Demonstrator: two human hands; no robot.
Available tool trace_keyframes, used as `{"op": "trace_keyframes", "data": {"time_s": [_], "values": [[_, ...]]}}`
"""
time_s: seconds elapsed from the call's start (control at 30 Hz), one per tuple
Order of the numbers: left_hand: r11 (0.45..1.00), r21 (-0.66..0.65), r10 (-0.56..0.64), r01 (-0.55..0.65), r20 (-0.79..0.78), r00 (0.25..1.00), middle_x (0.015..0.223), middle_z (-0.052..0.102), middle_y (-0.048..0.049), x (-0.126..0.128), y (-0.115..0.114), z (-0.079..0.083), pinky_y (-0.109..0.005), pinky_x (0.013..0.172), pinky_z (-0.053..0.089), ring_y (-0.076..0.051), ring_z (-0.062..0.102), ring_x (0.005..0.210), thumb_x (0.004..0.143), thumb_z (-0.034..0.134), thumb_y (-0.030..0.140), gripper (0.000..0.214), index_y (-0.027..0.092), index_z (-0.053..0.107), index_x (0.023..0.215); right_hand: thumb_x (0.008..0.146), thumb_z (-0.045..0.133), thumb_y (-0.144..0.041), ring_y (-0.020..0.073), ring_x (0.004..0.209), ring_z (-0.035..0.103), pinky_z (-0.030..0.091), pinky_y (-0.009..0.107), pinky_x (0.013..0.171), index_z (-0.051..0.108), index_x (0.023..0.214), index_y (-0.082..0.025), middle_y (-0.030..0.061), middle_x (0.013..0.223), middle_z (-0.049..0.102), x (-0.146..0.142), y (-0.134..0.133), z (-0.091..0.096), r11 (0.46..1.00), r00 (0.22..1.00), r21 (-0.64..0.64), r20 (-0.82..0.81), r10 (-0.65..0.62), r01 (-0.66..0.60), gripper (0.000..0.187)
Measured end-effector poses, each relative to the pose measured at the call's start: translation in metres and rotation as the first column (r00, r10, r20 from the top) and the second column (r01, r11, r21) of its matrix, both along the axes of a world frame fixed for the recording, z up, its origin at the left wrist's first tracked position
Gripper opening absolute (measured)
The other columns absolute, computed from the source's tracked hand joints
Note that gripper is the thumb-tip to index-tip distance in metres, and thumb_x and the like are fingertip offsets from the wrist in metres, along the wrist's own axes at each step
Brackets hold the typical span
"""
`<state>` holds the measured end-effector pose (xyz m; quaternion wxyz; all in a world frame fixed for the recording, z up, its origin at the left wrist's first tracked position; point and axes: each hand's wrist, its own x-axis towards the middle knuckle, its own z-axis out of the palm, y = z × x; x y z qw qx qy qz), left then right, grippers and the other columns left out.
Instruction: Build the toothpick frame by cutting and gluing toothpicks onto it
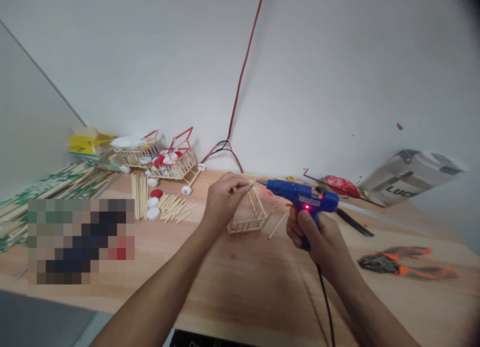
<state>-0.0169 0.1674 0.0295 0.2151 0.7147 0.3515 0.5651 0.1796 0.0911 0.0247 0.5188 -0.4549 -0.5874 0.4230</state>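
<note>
Wooden table point(243, 292), white wall. Left hand point(224, 199) pinches a stick point(246, 186) at the top of the frame point(250, 221). Right hand point(320, 237) is closed around the glue gun point(300, 194), nozzle just right of the frame. Frame looks part-built, with 2 finished carts point(174, 162) well left of it.

A pale wooden table point(243, 297) runs up to the wall. Near its middle stands a small stick frame point(248, 226), with one loose stick point(278, 225) just beside it. Further left lie a scatter of short sticks point(174, 206), a row of long sticks point(140, 196), white bottle caps point(153, 213) and a red cap point(156, 193). Two stick baskets point(174, 168) sit against the wall, next to a yellow box point(88, 144). Green-and-white wrapped chopsticks point(48, 189) are heaped at the far left. To the right lie orange-handled pliers point(407, 265), a thin black tool point(354, 223) and a silver packet point(408, 177).
</note>
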Motion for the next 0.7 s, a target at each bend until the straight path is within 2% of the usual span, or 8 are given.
{"op": "trace_keyframes", "data": {"time_s": [0.37,0.7], "values": [[1.0,0.004,0.029,-0.029,0.007,1.0,0.078,0.069,-0.0039,0.0,-0.0015,0.0014,-0.026,0.061,0.045,-0.015,0.061,0.074,0.08,0.066,0.019,0.005,0.018,0.07,0.077,0.088,0.049,-0.061,0.0109,0.047,0.041,0.03,0.026,0.045,0.043,0.065,-0.021,-0.0025,0.053,0.042,0.0048,0.0006,-0.0047,0.997,0.992,0.013,0.099,-0.075,0.074,0.046],[0.998,-0.009,0.059,-0.059,0.045,0.997,0.076,0.068,-0.0034,0.0005,-0.0028,0.0026,-0.026,0.06,0.044,-0.014,0.06,0.072,0.078,0.068,0.018,0.005,0.018,0.07,0.074,0.087,0.048,-0.063,0.0109,0.046,0.041,0.031,0.025,0.044,0.046,0.066,-0.02,-0.0021,0.051,0.043,0.005,0.0005,-0.0057,0.998,0.99,0.009,0.126,-0.067,0.066,0.048]]}}
